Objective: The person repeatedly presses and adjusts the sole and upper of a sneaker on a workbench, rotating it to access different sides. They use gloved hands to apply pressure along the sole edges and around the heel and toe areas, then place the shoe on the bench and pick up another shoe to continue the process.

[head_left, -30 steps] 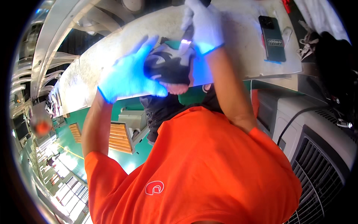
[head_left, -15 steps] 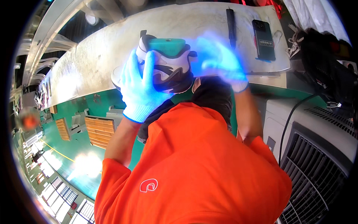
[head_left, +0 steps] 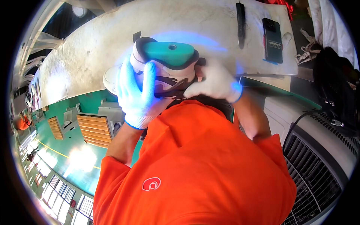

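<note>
A white, grey and black sneaker [head_left: 165, 81] stands at the near edge of the worktable, its toe pointing left. A green shoe last [head_left: 168, 52] with a round hole in its top fills the sneaker's opening. My left hand [head_left: 137, 93], in a white knit glove lit blue, grips the near side of the sneaker towards the toe. At the heel end, my right hand [head_left: 215, 82] in a similar glove is closed round the back of the sneaker, thumb on the near side. Some of its fingers are hidden behind the heel.
On the pale worktable [head_left: 90, 48], a dark-handled knife-like tool [head_left: 240, 25] and a dark phone [head_left: 272, 40] lie to the right. A black bag [head_left: 335, 86] hangs at far right, above a grey machine with a grille [head_left: 313, 168]. Wooden slatted seats [head_left: 94, 128] stand lower left.
My right hand has come in from the right of the sneaker and now holds its heel. The left hand keeps its grip. The whole view has shifted slightly.
</note>
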Tool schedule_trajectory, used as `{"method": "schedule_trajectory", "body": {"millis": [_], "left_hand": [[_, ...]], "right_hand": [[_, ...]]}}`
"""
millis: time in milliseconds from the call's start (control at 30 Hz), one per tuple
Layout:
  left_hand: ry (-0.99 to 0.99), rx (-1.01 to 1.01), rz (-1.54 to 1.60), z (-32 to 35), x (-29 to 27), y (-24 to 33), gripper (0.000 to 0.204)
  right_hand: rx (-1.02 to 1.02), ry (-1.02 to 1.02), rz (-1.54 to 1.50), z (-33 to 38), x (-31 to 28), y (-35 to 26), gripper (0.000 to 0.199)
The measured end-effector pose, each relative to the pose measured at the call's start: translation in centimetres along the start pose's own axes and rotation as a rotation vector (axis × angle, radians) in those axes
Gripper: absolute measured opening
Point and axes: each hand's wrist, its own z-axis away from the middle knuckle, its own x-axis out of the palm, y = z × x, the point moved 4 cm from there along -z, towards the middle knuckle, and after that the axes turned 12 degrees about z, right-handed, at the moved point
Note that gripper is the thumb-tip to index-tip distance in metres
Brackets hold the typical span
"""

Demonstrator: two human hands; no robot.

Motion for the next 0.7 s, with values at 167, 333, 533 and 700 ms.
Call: {"method": "schedule_trajectory", "body": {"millis": [167,333,533,700], "left_hand": [[0.002,-0.037,-0.015,-0.8,0.0,0.0,0.101],[0.046,-0.049,0.033,-1.4,0.2,-0.7,0.091],[-0.041,-0.105,0.583,-1.4,-4.4,-3.2,0.097],[0.509,-0.826,1.078,4.4,-7.7,-12.0,0.088]], "right_hand": [[-0.019,0.469,0.011,-0.4,3.7,-1.7,0.078],[-0.056,0.628,0.018,-1.4,3.8,-2.1,0.069],[-0.167,0.49,-0.208,-1.2,2.8,-5.5,0.063],[-0.167,0.61,-0.058,-1.6,2.6,-3.8,0.065]]}}
